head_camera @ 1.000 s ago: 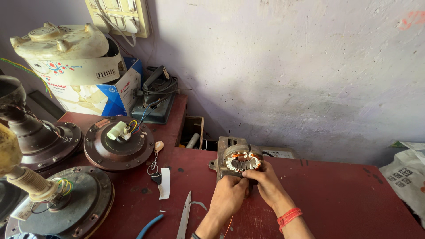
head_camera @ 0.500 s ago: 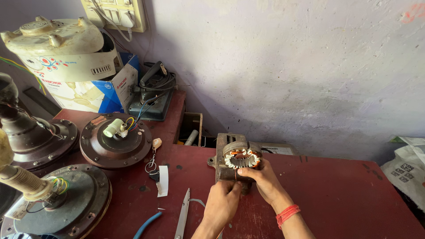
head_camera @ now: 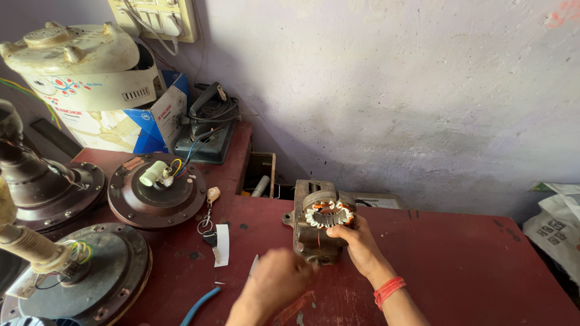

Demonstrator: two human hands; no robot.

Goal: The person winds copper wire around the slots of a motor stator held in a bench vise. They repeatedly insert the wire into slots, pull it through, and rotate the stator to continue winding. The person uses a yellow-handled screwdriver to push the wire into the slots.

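Note:
A small brown motor stator (head_camera: 318,216) with copper windings and white slot liners stands on the red table (head_camera: 471,265). My right hand (head_camera: 361,246), a red thread band on its wrist, grips the stator's right side with the thumb on the winding ring. My left hand (head_camera: 275,282) is blurred, low in front of the stator at its lower left; its fingers are curled and what they hold is hidden.
Brown ceiling-fan motor housings (head_camera: 156,190) (head_camera: 84,274) lie at the left. A key on a ring (head_camera: 208,211), a white paper slip (head_camera: 222,244) and a blue cable (head_camera: 199,305) lie near my left hand. A cream appliance (head_camera: 84,66) sits on a box.
My left hand has dropped away from the stator toward the lower left and is blurred. The right hand stays on the stator. The camera has shifted slightly.

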